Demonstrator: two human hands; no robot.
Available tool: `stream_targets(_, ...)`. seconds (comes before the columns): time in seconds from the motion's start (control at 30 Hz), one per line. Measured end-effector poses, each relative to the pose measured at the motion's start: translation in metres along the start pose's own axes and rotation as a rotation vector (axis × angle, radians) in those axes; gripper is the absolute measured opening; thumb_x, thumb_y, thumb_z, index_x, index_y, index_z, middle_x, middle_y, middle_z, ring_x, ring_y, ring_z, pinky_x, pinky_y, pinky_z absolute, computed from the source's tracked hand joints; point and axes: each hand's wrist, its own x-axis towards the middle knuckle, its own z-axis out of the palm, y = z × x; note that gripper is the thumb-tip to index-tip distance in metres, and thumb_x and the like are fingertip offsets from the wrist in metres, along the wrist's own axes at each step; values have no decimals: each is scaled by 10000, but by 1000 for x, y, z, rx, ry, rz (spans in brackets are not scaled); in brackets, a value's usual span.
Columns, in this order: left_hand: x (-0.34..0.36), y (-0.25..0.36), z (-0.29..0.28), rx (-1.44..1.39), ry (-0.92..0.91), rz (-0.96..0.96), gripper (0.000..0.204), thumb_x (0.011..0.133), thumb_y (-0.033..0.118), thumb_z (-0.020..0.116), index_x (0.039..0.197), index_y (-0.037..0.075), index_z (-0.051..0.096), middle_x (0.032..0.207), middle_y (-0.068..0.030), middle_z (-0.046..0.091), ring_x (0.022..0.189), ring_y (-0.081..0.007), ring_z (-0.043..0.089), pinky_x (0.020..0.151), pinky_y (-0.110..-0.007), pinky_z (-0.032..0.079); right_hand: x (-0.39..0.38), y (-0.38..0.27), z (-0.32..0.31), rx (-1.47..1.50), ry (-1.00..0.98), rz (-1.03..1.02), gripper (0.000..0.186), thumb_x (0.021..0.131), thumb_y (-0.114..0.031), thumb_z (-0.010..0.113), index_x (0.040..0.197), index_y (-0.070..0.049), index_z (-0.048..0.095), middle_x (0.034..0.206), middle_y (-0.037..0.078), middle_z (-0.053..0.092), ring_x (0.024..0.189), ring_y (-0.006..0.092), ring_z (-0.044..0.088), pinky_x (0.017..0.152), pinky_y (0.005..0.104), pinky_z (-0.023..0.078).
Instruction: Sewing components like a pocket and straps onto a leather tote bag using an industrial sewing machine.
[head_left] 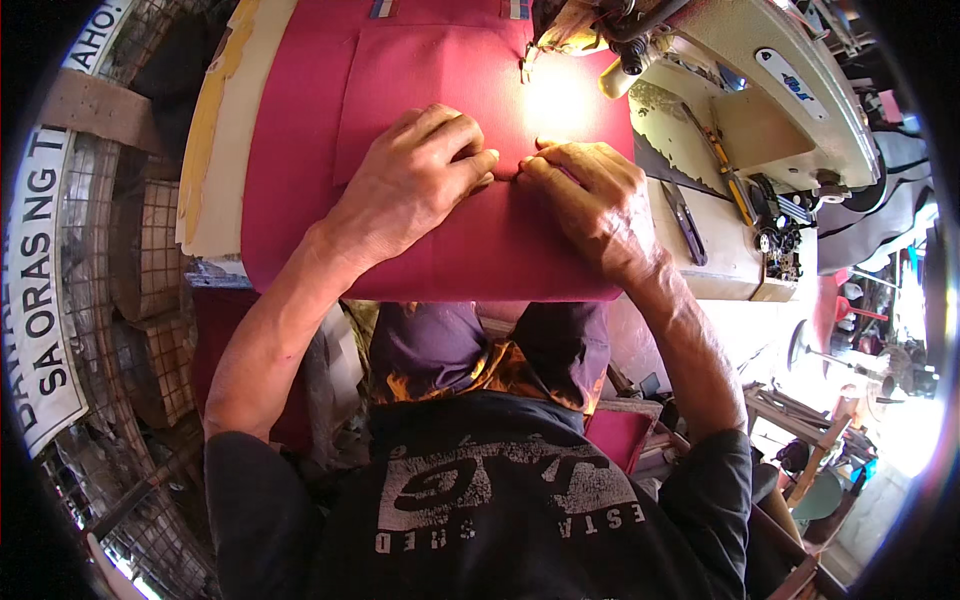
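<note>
A large red fabric piece (290,200) lies across the work surface, with a squarish red panel (410,70) on it. My left hand (410,175) has curled fingers pinching at the fabric near the panel's lower part. Close to its right, my right hand (590,200) grips the same fabric with thumb and fingers pressed together; what lies under the fingertips is partly hidden. Above them is a sewing machine (760,130) with its lamp (615,80) shining on the cloth. Dark-handled snips (690,230) and a yellow-handled tool (735,185) lie right of my right hand.
Pale boards (205,200) edge the fabric's left side. Wire mesh shelving (160,250) and a lettered white banner (45,290) stand at the left. Small metal parts (780,245) sit at the table's right end; assorted clutter (820,440) fills the lower right.
</note>
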Motion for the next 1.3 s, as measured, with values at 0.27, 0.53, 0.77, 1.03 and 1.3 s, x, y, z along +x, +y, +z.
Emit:
stream_targets(0.27,4,-2,-7,222,-125,170,240,825,94,675,1038,-15,684,942,-91,620,952,-254,644,843,-388,562,6,15,-5,-41,-26,-170,287,764,-143,665,1021,-15,673,968,102,651,837,262,683,689,365,566)
stream_targets(0.53,13,-11,-8,269,-123,399,266,828,101,659,1056,-33,688,923,-79,622,884,-217,639,731,-337,544,16,22,-8,-87,-140,-324,249,748,-170,646,954,-31,650,883,49,573,792,196,653,672,358,566)
stream_targets(0.77,13,-16,-10,263,-189,435,320,805,103,670,1097,-25,698,951,-83,597,924,-238,625,803,-365,543,19,20,-12,-127,-160,-398,212,784,-199,638,932,-49,661,905,37,590,841,176,636,689,332,555)
stream_targets(1.03,14,-18,-12,140,-231,333,391,821,88,654,1209,65,697,957,-65,561,914,-229,597,824,-364,524,-13,11,-18,100,-216,57,405,849,-111,625,1244,-140,704,1188,82,636,1089,263,631,939,368,507)
stream_targets(1.3,17,-19,-15,123,-285,343,411,832,91,653,1241,75,685,948,-59,551,890,-220,584,806,-359,513,-23,20,-18,414,-14,284,403,784,73,675,1153,-74,737,1062,103,694,1024,304,667,881,389,547)
